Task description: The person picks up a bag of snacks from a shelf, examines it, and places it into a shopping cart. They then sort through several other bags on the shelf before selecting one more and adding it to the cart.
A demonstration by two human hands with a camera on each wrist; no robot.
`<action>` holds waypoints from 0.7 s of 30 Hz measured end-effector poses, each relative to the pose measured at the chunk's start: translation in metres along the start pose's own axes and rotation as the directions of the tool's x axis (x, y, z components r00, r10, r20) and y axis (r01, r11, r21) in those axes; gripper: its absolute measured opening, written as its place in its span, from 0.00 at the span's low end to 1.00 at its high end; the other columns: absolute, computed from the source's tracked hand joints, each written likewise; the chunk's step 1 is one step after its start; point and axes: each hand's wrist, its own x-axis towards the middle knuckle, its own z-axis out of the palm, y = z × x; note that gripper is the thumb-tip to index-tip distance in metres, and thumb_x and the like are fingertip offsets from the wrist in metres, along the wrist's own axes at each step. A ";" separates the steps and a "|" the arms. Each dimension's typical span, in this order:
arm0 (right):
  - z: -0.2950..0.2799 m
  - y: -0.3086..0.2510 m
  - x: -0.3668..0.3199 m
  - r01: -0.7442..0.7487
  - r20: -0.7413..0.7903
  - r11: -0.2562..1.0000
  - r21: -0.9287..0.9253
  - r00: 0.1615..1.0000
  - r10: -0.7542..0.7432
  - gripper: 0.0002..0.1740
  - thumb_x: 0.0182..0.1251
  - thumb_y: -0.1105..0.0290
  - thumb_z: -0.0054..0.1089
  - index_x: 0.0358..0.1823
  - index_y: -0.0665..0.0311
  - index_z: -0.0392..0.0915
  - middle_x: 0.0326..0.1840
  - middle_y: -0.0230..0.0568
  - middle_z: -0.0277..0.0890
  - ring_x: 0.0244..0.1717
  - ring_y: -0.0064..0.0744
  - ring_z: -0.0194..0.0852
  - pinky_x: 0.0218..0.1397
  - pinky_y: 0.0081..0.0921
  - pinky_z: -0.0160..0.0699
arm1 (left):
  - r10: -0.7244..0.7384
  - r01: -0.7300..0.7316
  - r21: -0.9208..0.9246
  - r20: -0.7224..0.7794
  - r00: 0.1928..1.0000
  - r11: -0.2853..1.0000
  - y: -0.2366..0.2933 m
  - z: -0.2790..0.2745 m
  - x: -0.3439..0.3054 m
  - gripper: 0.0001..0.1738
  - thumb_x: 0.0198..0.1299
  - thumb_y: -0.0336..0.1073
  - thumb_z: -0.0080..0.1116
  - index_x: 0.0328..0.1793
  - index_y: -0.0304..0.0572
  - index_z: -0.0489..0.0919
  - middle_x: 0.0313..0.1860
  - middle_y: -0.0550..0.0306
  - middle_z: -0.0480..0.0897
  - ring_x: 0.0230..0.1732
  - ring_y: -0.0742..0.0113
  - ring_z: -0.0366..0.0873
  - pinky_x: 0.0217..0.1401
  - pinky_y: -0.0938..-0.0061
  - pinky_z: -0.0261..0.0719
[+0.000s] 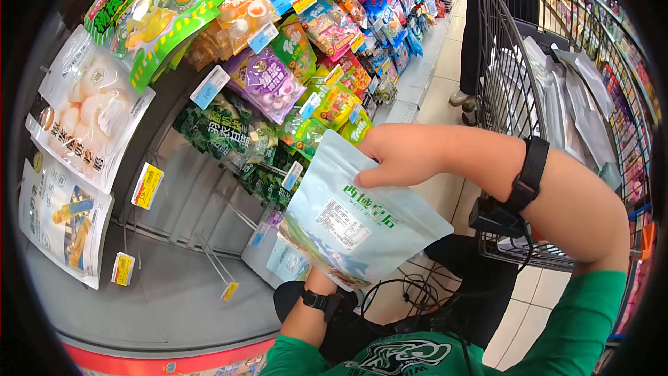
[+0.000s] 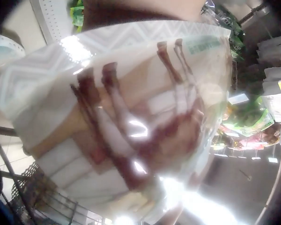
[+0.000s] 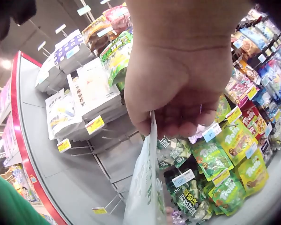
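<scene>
The pale blue pouch was the closest thing to the lens, pretty much filling my left wrist feed, all glossy and glary, with a blurry brown-legged animal printed on that side. On the head feed I got the other face: green lettering, a white label and some landscape art down low. It was up in the air, tilted, near the person's green shirt, with the grey shelf on one side and the wire cart on the other. The right hand had it by the upper edge, thumb on the lettered face and the other fingers curled behind, so a proper pinch; my right wrist feed showed that grip up close, pouch edge-on below it. The left hand was down by the pouch's lower end, mostly hidden behind it, so I couldn't tell if its fingers were spread, pressed together or pinching anything. I also spotted a tangle of black cable near the lap, bright candy bags hanging in rows with yellow price tags about, and grey-white packets in the cart.
</scene>
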 end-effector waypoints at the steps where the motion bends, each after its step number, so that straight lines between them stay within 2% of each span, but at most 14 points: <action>1: 0.000 0.001 0.001 0.002 -0.001 1.000 -0.004 1.000 -0.002 0.24 0.62 0.54 0.55 0.39 0.74 0.80 0.35 0.59 0.81 0.38 0.55 0.80 0.44 0.44 0.77 | 0.005 -0.005 0.002 0.002 1.000 1.000 0.002 0.001 0.003 0.36 0.73 0.60 0.34 0.78 0.46 0.59 0.74 0.47 0.66 0.69 0.48 0.69 0.71 0.49 0.68; 6: 0.006 0.010 0.007 -0.033 -0.097 0.999 -0.040 0.995 0.029 0.24 0.60 0.54 0.56 0.39 0.73 0.81 0.37 0.59 0.81 0.41 0.57 0.81 0.48 0.45 0.78 | 0.018 -0.018 0.004 -0.005 1.000 1.000 -0.002 0.000 0.010 0.36 0.73 0.60 0.34 0.78 0.46 0.59 0.74 0.47 0.66 0.70 0.48 0.69 0.71 0.49 0.68; 7: 0.005 0.011 0.007 -0.037 -0.097 0.998 -0.041 0.995 0.033 0.24 0.60 0.54 0.56 0.39 0.73 0.81 0.37 0.59 0.81 0.41 0.57 0.81 0.48 0.45 0.78 | 0.017 -0.016 0.005 -0.003 1.000 1.000 -0.002 -0.002 0.008 0.36 0.73 0.60 0.34 0.78 0.46 0.59 0.74 0.47 0.66 0.70 0.48 0.68 0.71 0.49 0.68; 9: 0.004 0.014 0.007 -0.015 -0.101 0.984 -0.178 0.995 -0.003 0.25 0.65 0.52 0.55 0.38 0.72 0.80 0.32 0.58 0.80 0.37 0.57 0.80 0.43 0.46 0.77 | 0.010 -0.010 0.009 -0.002 1.000 1.000 -0.008 -0.005 0.007 0.36 0.73 0.60 0.34 0.78 0.46 0.59 0.74 0.47 0.66 0.70 0.48 0.68 0.71 0.49 0.68; 13: 0.008 0.014 0.010 0.001 -0.099 0.985 -0.171 0.995 -0.019 0.23 0.64 0.54 0.55 0.38 0.71 0.80 0.33 0.58 0.80 0.39 0.57 0.80 0.45 0.46 0.78 | 0.007 -0.007 0.021 -0.005 1.000 1.000 -0.012 -0.004 0.014 0.36 0.73 0.60 0.34 0.78 0.46 0.59 0.74 0.47 0.66 0.70 0.48 0.68 0.71 0.50 0.68; 16: 0.008 0.004 0.006 -0.033 -0.095 0.973 -0.226 0.995 0.012 0.20 0.61 0.56 0.55 0.37 0.69 0.81 0.33 0.56 0.80 0.39 0.56 0.81 0.45 0.47 0.79 | 0.013 -0.012 0.029 -0.008 1.000 1.000 -0.023 0.002 0.026 0.36 0.73 0.60 0.34 0.78 0.46 0.59 0.74 0.48 0.66 0.70 0.48 0.68 0.72 0.50 0.67; 18: 0.006 -0.002 0.002 -0.116 -0.076 0.922 -0.370 0.993 0.094 0.15 0.56 0.63 0.55 0.35 0.67 0.85 0.37 0.51 0.83 0.39 0.51 0.84 0.42 0.45 0.82 | 0.017 -0.017 0.034 -0.009 1.000 0.999 -0.030 0.007 0.035 0.36 0.73 0.60 0.34 0.78 0.46 0.59 0.74 0.48 0.66 0.70 0.48 0.68 0.72 0.50 0.67; 21: 0.006 0.002 0.003 -0.148 -0.049 0.900 -0.411 0.989 0.140 0.12 0.53 0.67 0.56 0.34 0.64 0.86 0.37 0.47 0.84 0.39 0.48 0.85 0.38 0.43 0.83 | 0.025 -0.024 0.041 -0.010 1.000 0.999 -0.035 0.011 0.043 0.36 0.73 0.60 0.34 0.78 0.46 0.59 0.74 0.48 0.66 0.70 0.48 0.68 0.72 0.50 0.67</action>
